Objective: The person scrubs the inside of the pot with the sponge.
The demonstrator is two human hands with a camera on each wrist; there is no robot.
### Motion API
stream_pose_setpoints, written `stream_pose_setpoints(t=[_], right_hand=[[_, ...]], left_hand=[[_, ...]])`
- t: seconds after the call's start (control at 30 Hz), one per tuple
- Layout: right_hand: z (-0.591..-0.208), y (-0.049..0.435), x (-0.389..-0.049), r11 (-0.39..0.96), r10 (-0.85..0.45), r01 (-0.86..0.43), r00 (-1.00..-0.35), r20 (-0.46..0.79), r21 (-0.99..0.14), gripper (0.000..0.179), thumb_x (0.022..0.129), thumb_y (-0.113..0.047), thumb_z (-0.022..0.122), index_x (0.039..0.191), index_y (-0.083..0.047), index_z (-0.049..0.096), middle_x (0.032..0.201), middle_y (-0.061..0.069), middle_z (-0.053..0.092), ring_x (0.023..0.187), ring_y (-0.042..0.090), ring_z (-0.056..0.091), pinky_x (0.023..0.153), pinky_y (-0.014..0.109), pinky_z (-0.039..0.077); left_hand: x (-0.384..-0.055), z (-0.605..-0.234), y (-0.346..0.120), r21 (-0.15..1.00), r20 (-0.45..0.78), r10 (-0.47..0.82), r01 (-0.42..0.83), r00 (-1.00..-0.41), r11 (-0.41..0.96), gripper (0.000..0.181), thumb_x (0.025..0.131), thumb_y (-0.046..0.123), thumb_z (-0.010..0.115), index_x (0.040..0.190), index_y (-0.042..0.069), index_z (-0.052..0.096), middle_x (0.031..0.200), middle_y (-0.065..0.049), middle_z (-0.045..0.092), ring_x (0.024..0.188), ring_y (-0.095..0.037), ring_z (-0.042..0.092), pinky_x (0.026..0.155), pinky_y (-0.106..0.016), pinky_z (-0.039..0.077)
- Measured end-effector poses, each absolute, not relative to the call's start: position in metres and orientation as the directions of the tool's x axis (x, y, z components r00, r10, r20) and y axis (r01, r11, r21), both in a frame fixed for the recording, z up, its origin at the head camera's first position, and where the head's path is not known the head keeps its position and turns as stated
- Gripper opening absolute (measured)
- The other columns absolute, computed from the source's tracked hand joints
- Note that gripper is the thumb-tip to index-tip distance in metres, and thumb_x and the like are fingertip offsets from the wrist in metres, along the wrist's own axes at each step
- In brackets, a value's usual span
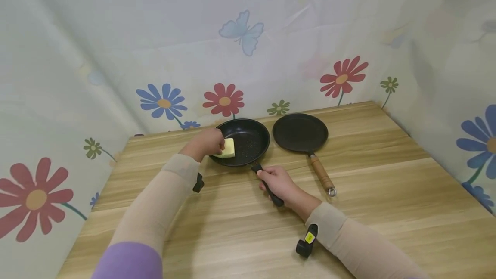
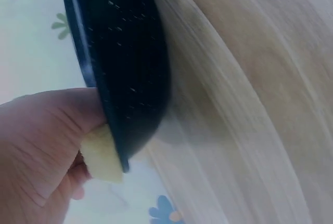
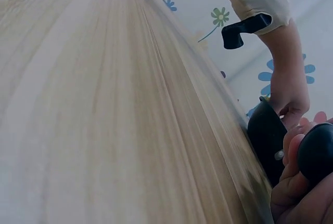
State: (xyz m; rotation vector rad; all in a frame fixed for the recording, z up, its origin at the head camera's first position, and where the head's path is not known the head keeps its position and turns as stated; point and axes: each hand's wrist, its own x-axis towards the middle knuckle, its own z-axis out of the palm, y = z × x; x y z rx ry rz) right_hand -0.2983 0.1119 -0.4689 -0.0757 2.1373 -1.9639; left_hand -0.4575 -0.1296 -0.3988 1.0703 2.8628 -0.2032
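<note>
My left hand grips a pale yellow sponge at the left inner side of a black frying pan. In the left wrist view the sponge shows behind the pan's rim, below the thumb, and part of it is hidden by the hand. My right hand is wrapped around the pan's black handle, which points toward me. The right wrist view shows the end of that handle in the fist, with the pan's dark outer side beyond it.
To the right of the frying pan lies a flat black pan with a wooden handle. Both are near the back of the wood-grain table. A flower-printed wall covering stands right behind the table and along its sides.
</note>
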Motion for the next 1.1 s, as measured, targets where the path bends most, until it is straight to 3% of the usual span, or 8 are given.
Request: stream_pose_setpoints(t=[0.17,0.4,0.7,0.93,1.1], right_hand=[[-0.470,0.111,-0.298,0.097,-0.210,0.117,-0.968,-0.136,-0.988,0.035,0.104,-0.020,0.051,0.124,0.006,0.064,0.063,0.001,0.054,0.051,0.012,0.044,0.042,0.026,0.039],[-0.471,0.109,-0.297,0.102,-0.217,0.095,-0.969,-0.116,-0.990,0.033,0.103,-0.019,0.052,0.114,0.009,0.066,0.062,0.001,0.055,0.050,0.012,0.044,0.042,0.025,0.039],[-0.472,0.107,-0.295,0.101,-0.225,0.102,-0.967,-0.123,-0.990,0.035,0.104,-0.020,0.052,0.123,0.007,0.064,0.063,0.002,0.055,0.051,0.012,0.046,0.042,0.025,0.040],[-0.472,0.107,-0.296,0.116,-0.223,0.100,-0.967,-0.124,-0.988,0.034,0.105,-0.021,0.051,0.119,0.006,0.065,0.064,0.002,0.055,0.052,0.013,0.046,0.043,0.026,0.041],[-0.471,0.109,-0.296,0.126,-0.218,0.114,-0.966,-0.139,-0.985,0.034,0.105,-0.023,0.050,0.118,0.005,0.065,0.065,0.002,0.055,0.053,0.014,0.044,0.045,0.027,0.040]], left_hand=[[-0.465,-0.408,-0.136,-0.140,-0.030,0.671,0.668,-0.741,0.731,0.012,0.082,0.016,0.084,0.091,0.009,0.081,0.090,-0.004,0.065,0.087,-0.023,0.061,0.086,-0.038,0.052],[-0.471,-0.415,-0.138,-0.165,0.063,0.640,0.624,-0.766,0.763,0.011,0.081,0.018,0.084,0.087,0.010,0.081,0.089,-0.005,0.065,0.088,-0.026,0.057,0.087,-0.040,0.049],[-0.476,-0.420,-0.138,-0.243,0.120,0.649,0.612,-0.751,0.753,0.012,0.081,0.019,0.083,0.075,0.012,0.076,0.080,-0.003,0.056,0.083,-0.029,0.054,0.080,-0.043,0.049],[-0.480,-0.421,-0.131,-0.269,0.142,0.623,0.576,-0.769,0.772,0.013,0.084,0.019,0.080,0.075,0.011,0.075,0.084,-0.005,0.061,0.087,-0.030,0.055,0.083,-0.045,0.049],[-0.485,-0.425,-0.123,-0.305,0.160,0.606,0.545,-0.779,0.781,0.013,0.087,0.018,0.076,0.083,0.006,0.076,0.090,-0.009,0.065,0.090,-0.032,0.058,0.086,-0.047,0.050]])
